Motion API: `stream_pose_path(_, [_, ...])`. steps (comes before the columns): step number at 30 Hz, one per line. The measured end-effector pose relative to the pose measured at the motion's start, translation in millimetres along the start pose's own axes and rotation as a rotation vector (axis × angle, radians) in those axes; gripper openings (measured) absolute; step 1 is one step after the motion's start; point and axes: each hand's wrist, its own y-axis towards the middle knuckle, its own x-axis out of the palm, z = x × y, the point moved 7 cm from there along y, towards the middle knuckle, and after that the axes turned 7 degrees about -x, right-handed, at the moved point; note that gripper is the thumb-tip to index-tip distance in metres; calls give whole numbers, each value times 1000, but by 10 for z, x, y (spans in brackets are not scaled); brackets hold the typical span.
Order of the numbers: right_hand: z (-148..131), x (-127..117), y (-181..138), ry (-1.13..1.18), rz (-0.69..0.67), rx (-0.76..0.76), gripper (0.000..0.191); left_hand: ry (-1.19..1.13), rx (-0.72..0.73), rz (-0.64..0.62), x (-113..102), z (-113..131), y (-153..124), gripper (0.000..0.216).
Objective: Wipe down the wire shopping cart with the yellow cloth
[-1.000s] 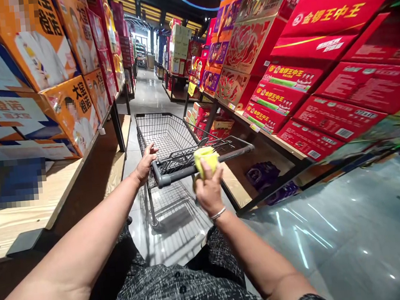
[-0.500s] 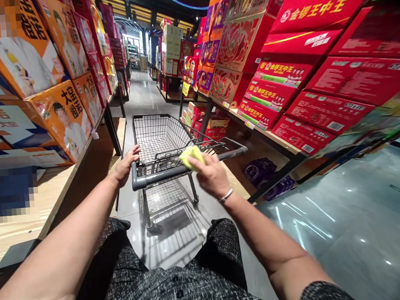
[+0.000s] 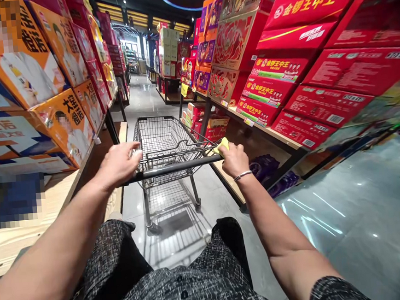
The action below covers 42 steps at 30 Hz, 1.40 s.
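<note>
A wire shopping cart point(image 3: 157, 137) stands in front of me, its basket pointing away down the aisle. My left hand point(image 3: 120, 163) is closed over the left end of the dark cart handle point(image 3: 177, 167) and hides that corner. At the handle's right end, my right hand point(image 3: 234, 160) grips a yellow cloth point(image 3: 222, 145), which is bunched between the fingers and pressed against the bar. Part of the cloth is hidden by the fingers. No goods show in the cart's basket.
Orange drink cartons point(image 3: 69, 116) are stacked on a wooden shelf point(image 3: 61, 198) close on the left. Red boxes point(image 3: 268, 91) fill the right-hand shelf, with purple packs point(image 3: 265, 168) below it. Shiny tiled floor point(image 3: 142, 92) runs between the shelves.
My right hand has slid the cloth rightward along the handle, from near its middle to its right end. My left hand has come further over the handle's left corner.
</note>
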Motion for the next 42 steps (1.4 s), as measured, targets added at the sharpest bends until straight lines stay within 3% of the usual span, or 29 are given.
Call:
stream_pose_path(4, [-274, -121, -149, -14, 22, -35, 43, 152, 159, -190, 369, 789, -522, 61])
stream_pose_path(7, [-459, -215, -288, 12, 30, -141, 47, 252, 180, -51, 535, 922, -693, 64])
stream_pose_path(10, [-580, -323, -369, 48, 19, -248, 48, 221, 189, 82, 499, 768, -697, 51])
stream_pose_path(17, [-527, -373, -118, 324, -116, -438, 31, 89, 267, 154, 219, 342, -591, 35])
stream_pose_path(21, [-340, -201, 191, 485, -33, -371, 23, 58, 288, 156, 163, 218, -551, 31])
stream_pose_path(25, [-283, 62, 587, 652, 59, -303, 28, 61, 277, 142, 144, 147, -514, 30])
stream_pose_path(30, [-281, 466, 989, 889, -106, -183, 29, 74, 258, 134, 145, 117, -494, 30])
stream_pose_path(35, [-323, 675, 937, 1188, -320, -145, 37, 120, 184, 150, 171, 49, -448, 33])
stream_pose_path(42, [-428, 648, 783, 1290, -235, -35, 37, 150, 200, 74, 201, -152, -233, 32])
